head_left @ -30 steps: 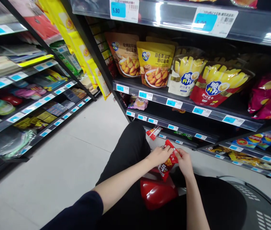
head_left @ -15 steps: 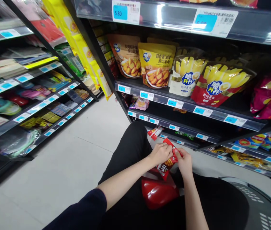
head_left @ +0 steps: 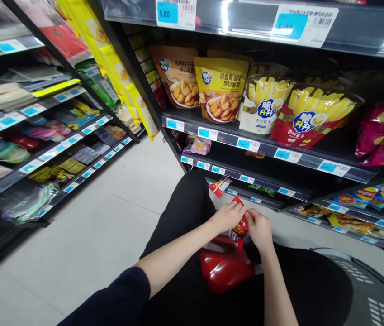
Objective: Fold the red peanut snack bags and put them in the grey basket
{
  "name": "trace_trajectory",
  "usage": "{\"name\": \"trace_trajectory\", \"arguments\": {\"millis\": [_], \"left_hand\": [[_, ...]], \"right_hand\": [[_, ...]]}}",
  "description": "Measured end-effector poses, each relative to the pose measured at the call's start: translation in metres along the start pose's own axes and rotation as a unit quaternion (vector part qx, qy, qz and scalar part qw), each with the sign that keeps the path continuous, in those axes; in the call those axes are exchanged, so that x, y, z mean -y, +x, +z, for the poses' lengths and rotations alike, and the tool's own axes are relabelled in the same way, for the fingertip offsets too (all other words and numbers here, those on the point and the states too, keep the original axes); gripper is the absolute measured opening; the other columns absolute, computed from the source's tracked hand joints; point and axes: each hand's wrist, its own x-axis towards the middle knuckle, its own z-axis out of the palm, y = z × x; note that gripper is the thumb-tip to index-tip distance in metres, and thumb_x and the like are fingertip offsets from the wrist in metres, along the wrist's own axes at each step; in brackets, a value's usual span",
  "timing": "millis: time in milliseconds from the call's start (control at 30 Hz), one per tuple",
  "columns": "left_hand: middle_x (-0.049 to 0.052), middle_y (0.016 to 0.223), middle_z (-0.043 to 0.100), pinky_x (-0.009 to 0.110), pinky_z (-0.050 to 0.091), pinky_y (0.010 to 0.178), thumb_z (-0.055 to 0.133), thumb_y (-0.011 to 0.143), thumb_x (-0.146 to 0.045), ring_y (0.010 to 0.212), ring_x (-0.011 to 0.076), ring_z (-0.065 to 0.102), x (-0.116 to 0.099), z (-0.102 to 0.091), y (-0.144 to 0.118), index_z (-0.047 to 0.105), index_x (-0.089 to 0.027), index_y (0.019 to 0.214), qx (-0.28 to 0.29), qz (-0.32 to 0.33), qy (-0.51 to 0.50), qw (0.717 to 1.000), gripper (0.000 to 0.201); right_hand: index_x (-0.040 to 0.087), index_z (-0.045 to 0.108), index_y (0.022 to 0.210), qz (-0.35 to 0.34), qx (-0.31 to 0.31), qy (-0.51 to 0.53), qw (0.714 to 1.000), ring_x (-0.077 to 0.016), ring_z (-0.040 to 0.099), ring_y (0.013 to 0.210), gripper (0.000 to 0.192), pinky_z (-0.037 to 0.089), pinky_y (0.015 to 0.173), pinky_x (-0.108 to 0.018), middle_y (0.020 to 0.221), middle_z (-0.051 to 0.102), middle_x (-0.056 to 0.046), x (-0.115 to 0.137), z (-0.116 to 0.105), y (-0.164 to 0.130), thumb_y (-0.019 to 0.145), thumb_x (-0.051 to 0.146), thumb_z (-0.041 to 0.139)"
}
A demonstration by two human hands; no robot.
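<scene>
Both of my hands hold a small red snack packet (head_left: 239, 229) low in the middle of the view, above my black-trousered lap. My left hand (head_left: 226, 216) pinches its upper left edge, and my right hand (head_left: 258, 230) grips its right side. The packet hangs upright between them, its lower part showing pale print. Directly beneath it lies a shiny red bag (head_left: 225, 268) resting between my legs.
Snack shelves (head_left: 263, 145) with blue price tags rise in front: yellow chip bags (head_left: 220, 89), a red fries bag (head_left: 309, 118), magenta bags (head_left: 380, 131). Another shelf unit (head_left: 39, 154) lines the left. A pale tiled floor (head_left: 103, 217) runs between them. A dark basket (head_left: 364, 290) sits at lower right.
The packet has turned narrower between my hands, and both hands have drawn slightly closer together. The view has shifted a little; nothing else moved.
</scene>
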Motion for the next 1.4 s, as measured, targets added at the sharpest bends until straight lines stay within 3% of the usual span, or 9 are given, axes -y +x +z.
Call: {"name": "trace_trajectory", "arguments": {"millis": [233, 400, 500, 600, 800, 1000, 1133, 1267, 1400], "left_hand": [[0.002, 0.065, 0.056, 0.027, 0.042, 0.064, 0.039, 0.087, -0.019, 0.069, 0.0158, 0.051, 0.003, -0.001, 0.003, 0.051, -0.017, 0.068, -0.082, -0.087, -0.104, 0.987, 0.022], [0.003, 0.073, 0.055, 0.029, 0.041, 0.068, 0.034, 0.09, -0.019, 0.075, 0.0175, 0.048, 0.004, -0.004, 0.002, 0.052, -0.017, 0.075, -0.082, -0.083, -0.096, 0.989, 0.024], [0.005, 0.072, 0.054, 0.032, 0.039, 0.072, 0.032, 0.09, -0.02, 0.078, 0.0191, 0.047, 0.005, -0.004, 0.001, 0.052, -0.016, 0.074, -0.077, -0.04, -0.079, 0.993, 0.026], [0.006, 0.071, 0.053, 0.034, 0.038, 0.075, 0.031, 0.091, -0.02, 0.079, 0.0199, 0.046, 0.006, -0.003, 0.0, 0.052, -0.015, 0.073, -0.076, 0.02, -0.069, 0.995, 0.029], [0.006, 0.073, 0.054, 0.034, 0.038, 0.074, 0.028, 0.092, -0.019, 0.079, 0.0199, 0.046, 0.001, -0.002, 0.0, 0.052, -0.014, 0.074, -0.074, 0.048, -0.053, 0.995, 0.03], [0.006, 0.076, 0.056, 0.032, 0.041, 0.07, 0.03, 0.091, -0.021, 0.08, 0.0199, 0.05, -0.002, -0.009, 0.0, 0.053, -0.014, 0.08, -0.086, 0.015, -0.034, 0.996, 0.027], [0.004, 0.068, 0.055, 0.028, 0.04, 0.061, 0.03, 0.091, -0.021, 0.074, 0.018, 0.051, 0.004, -0.014, -0.001, 0.053, -0.015, 0.072, -0.113, 0.017, -0.06, 0.992, 0.03], [0.003, 0.062, 0.053, 0.028, 0.04, 0.064, 0.028, 0.09, -0.02, 0.069, 0.0161, 0.048, 0.005, -0.018, -0.002, 0.051, -0.016, 0.066, -0.13, -0.015, -0.113, 0.985, 0.034], [0.004, 0.07, 0.055, 0.032, 0.039, 0.073, 0.032, 0.091, -0.024, 0.075, 0.0178, 0.047, 0.003, -0.017, -0.003, 0.055, -0.016, 0.074, -0.131, -0.013, -0.101, 0.986, 0.03]], "right_hand": [[0.018, 0.064, 0.081, 0.016, -0.002, 0.165, 0.986, -0.0189, 0.057, 0.067, 0.035, 0.042, 0.064, -0.027, 0.075, 0.066, -0.004, -0.003, 0.002, 0.001, 0.082, 0.046, 0.044], [0.016, 0.061, 0.077, 0.018, 0.009, 0.265, 0.964, -0.0179, 0.056, 0.067, 0.031, 0.044, 0.064, -0.027, 0.072, 0.064, -0.004, -0.007, 0.005, 0.005, 0.08, 0.045, 0.048], [0.017, 0.06, 0.083, 0.012, 0.015, 0.248, 0.969, -0.0183, 0.057, 0.067, 0.029, 0.044, 0.064, -0.027, 0.073, 0.065, -0.004, -0.006, 0.002, 0.003, 0.08, 0.044, 0.048], [0.019, 0.06, 0.092, -0.011, 0.003, 0.147, 0.989, -0.0192, 0.06, 0.071, 0.027, 0.043, 0.068, -0.028, 0.08, 0.067, -0.004, -0.001, -0.005, -0.001, 0.083, 0.04, 0.045], [0.021, 0.058, 0.074, -0.065, -0.026, -0.015, 0.997, -0.0175, 0.056, 0.061, 0.031, 0.037, 0.059, -0.026, 0.066, 0.062, -0.003, 0.007, -0.015, -0.004, 0.087, 0.038, 0.037], [0.02, 0.054, 0.073, -0.051, 0.001, 0.077, 0.996, -0.0151, 0.051, 0.057, 0.032, 0.037, 0.057, -0.024, 0.062, 0.057, 0.0, 0.001, -0.009, -0.003, 0.088, 0.039, 0.034], [0.019, 0.058, 0.083, -0.053, 0.01, 0.148, 0.988, -0.0171, 0.055, 0.069, 0.029, 0.041, 0.066, -0.026, 0.076, 0.063, -0.004, 0.002, -0.008, -0.004, 0.087, 0.039, 0.037], [0.018, 0.059, 0.081, -0.037, 0.013, 0.203, 0.978, -0.0174, 0.055, 0.07, 0.03, 0.042, 0.067, -0.026, 0.077, 0.063, -0.004, 0.004, -0.01, -0.004, 0.086, 0.041, 0.041], [0.017, 0.059, 0.078, -0.024, 0.003, 0.249, 0.968, -0.0164, 0.053, 0.068, 0.031, 0.042, 0.066, -0.026, 0.075, 0.062, -0.004, 0.003, -0.01, -0.001, 0.084, 0.043, 0.044]]}}
